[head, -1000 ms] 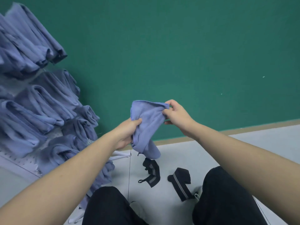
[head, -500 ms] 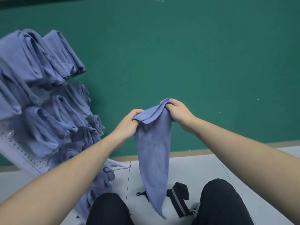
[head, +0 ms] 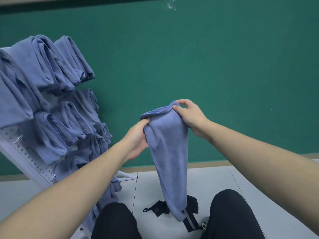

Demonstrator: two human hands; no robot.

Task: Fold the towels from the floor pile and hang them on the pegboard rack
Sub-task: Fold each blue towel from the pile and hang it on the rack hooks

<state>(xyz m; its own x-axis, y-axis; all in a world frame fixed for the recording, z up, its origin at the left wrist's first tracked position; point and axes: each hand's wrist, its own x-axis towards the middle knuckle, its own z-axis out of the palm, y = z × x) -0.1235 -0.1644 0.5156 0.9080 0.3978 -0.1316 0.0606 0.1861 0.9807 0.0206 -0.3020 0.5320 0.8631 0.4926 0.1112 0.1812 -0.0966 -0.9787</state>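
Observation:
A blue towel (head: 170, 152) hangs lengthwise in front of me, folded into a narrow strip whose lower end reaches down between my knees. My left hand (head: 137, 140) grips its left edge just below the top. My right hand (head: 189, 114) pinches the top right corner, a little higher. At the left leans the white pegboard rack (head: 25, 156), with several folded blue towels (head: 57, 66) hung over its pegs in rows. No floor pile shows in this view.
A green wall (head: 224, 66) stands close ahead, with a tan skirting strip at its foot. Two black straps with grey stripes (head: 189, 219) lie on the grey floor (head: 267, 183) between my black-trousered knees (head: 229, 214). The rack's white foot (head: 127, 176) sticks out onto the floor.
The towel dropped from a bunched wad to a long hanging strip. My view tilted up, so the rack's upper rows show. My right hand rose slightly above my left.

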